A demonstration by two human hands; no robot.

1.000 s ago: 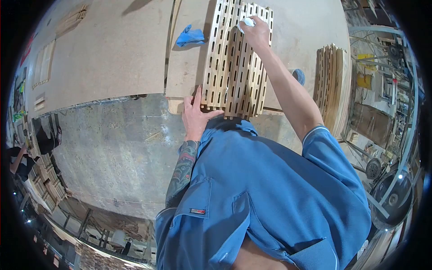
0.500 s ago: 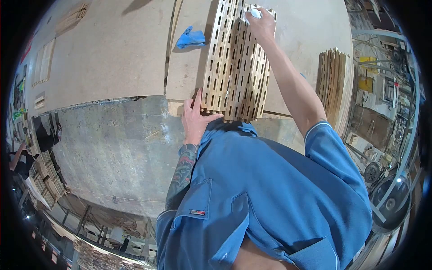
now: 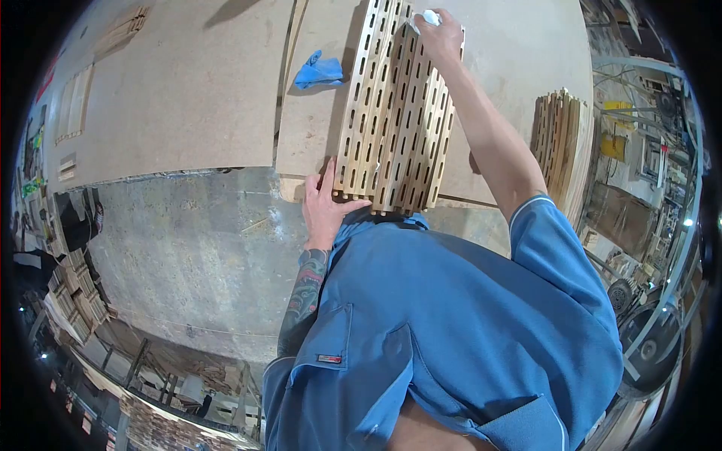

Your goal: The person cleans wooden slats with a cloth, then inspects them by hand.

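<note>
While the left hand waits, the white wad goes up

As the right hand (image 3: 442, 39) slides up and a bit to the right, the white wad (image 3: 431, 16) goes with it along the slotted wood strips (image 3: 397, 113). So the wad seems to be working on a part of the wood farther from the person's body. The strips lie side by side on the desk (image 3: 195, 83), from the top of the frame down to the middle. The right hand's fingers are closed around the wad. The left hand (image 3: 322, 210) stays at the strips' lower left corner, with its fingers spread apart: one points up the long side, and the thumb lies along the ends.

The strips' low ends come right to the desk's near edge, close to the blue shirt (image 3: 466, 301). I can't tell if they stick out. To the left, there is a little room before the blue cloth (image 3: 319, 71), and then a thin gap splits the desk top. To the right, a wide bit of desk lies between the strips and the wood stack (image 3: 556, 139), but the right arm crosses it.
</note>
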